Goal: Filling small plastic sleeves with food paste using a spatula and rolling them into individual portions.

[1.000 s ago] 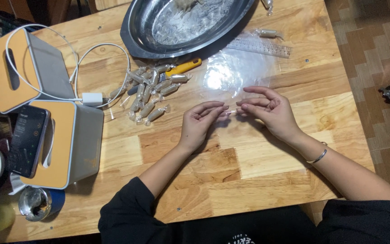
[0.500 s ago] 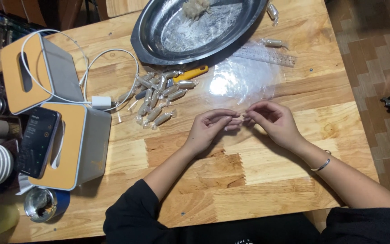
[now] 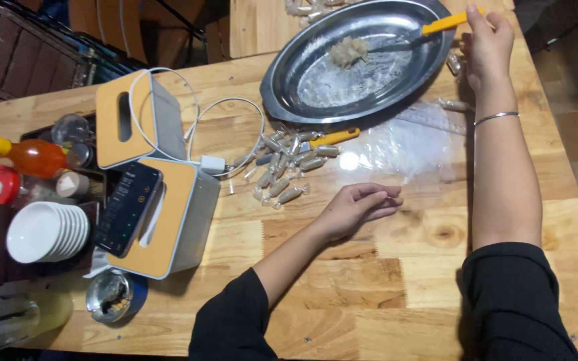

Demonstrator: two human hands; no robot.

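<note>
My right hand [image 3: 486, 41] reaches far across the wooden table [image 3: 382, 294] and grips the yellow handle of a utensil [image 3: 436, 27]. Its metal end lies in the oval metal tray [image 3: 316, 93], beside a pale lump of filling [image 3: 349, 50]. My left hand [image 3: 359, 208] rests on the table in front of me, fingers curled and pinched; whether anything sits between them I cannot tell. A heap of small wrapped candies [image 3: 282, 170] lies just beyond the left hand. Clear plastic wrappers [image 3: 403, 144] are spread between both arms.
A yellow-handled knife [image 3: 329, 138] lies by the candies. Two wood-and-grey tissue boxes [image 3: 168, 220] stand at left, one carrying a phone [image 3: 125, 207] and a white cable [image 3: 188, 127]. Stacked white bowls [image 3: 45, 230], a sauce bottle [image 3: 25, 155] and a small tin [image 3: 112, 294] crowd the left edge.
My right hand left the spot beside my left hand and stretched out to the tray, taking hold of the yellow-handled utensil. The left hand stayed down on the table. The view came closer.
</note>
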